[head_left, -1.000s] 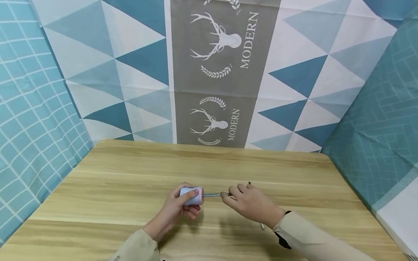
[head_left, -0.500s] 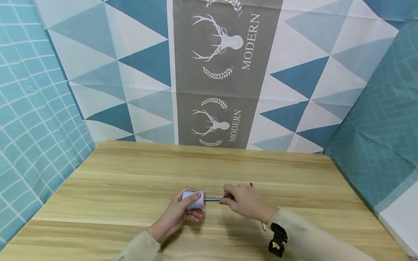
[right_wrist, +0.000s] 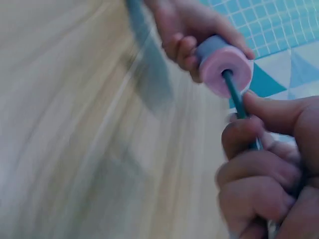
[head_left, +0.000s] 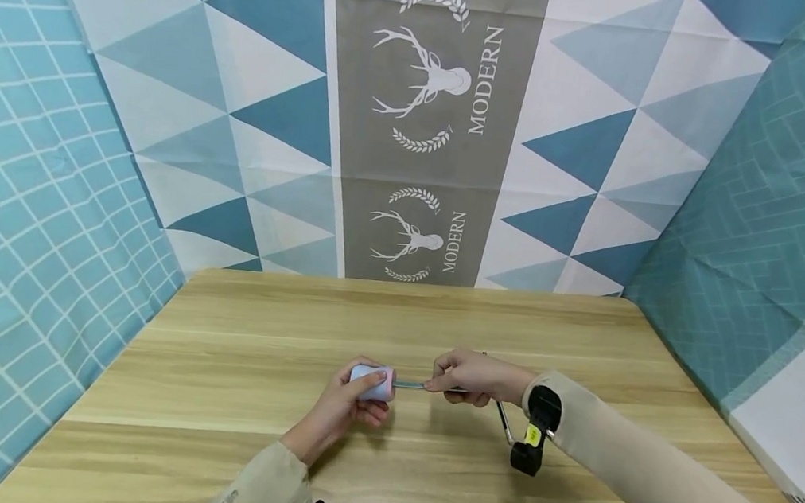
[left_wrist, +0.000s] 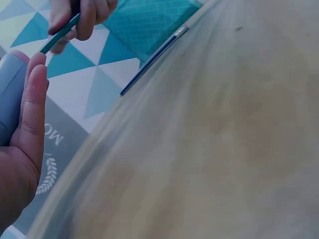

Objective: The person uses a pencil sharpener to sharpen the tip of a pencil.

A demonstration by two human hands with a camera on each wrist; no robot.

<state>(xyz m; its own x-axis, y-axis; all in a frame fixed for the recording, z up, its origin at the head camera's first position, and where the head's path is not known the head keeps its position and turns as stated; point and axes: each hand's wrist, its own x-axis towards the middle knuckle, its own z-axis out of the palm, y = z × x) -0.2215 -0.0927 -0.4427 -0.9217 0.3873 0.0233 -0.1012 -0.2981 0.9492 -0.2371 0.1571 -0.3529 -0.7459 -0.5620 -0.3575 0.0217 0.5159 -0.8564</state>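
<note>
My left hand grips a pale blue cylinder with a pink end, which looks like a pencil sharpener. The thumb lies along its near side. In the right wrist view, the round hole in the sharpener's pink face has a teal pencil standing in it. My right hand holds that pencil's outer part, with thumb and forefinger pinching it and the other fingers curled. Both hands are above the wooden table, and the pencil's tip is hidden inside the sharpener.
A dark thin stick with a silvery end lies on the wooden table, partly behind my right hand in the head view. Patterned cloth hangs behind the table. A black wrist camera hangs below my right wrist.
My right hand and wrist have rolled over, bringing the black wrist camera into view. The pencil stays in the sharpener, and my left hand has hardly moved.
</note>
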